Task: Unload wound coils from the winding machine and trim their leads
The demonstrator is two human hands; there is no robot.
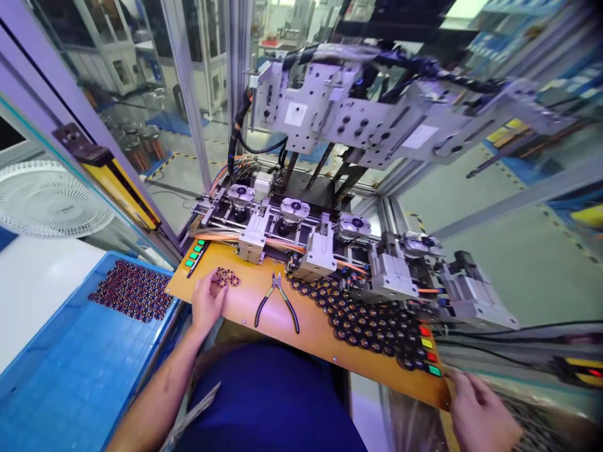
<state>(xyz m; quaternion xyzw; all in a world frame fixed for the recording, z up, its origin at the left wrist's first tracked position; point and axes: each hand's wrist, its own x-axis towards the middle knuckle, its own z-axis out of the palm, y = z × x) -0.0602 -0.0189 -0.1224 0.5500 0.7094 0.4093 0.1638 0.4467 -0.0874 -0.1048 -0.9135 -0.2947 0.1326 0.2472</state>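
Note:
At the left end of the orange work board (301, 326), my left hand (206, 306) is closed, thumb and fingers around a small dark-and-copper ring. A few more ring-shaped parts (233, 279) lie beside its fingertips. My right hand (485, 414) is at the board's right corner, near the green button (434, 370). Its fingers are bent and partly smeared, so what they hold, if anything, cannot be told. Between the hands lie cutting pliers (277, 301) with dark handles, jaws pointing away from me. Many dark round wound parts (367, 320) cover the board's right half.
Behind the board stands a machine with several clamp stations (294, 210) and a metal plate assembly (339, 107) above. A blue bin (61, 376) with many small rings (134, 292) is at left. A white fan (51, 201) and metal frame posts (183, 81) flank the station.

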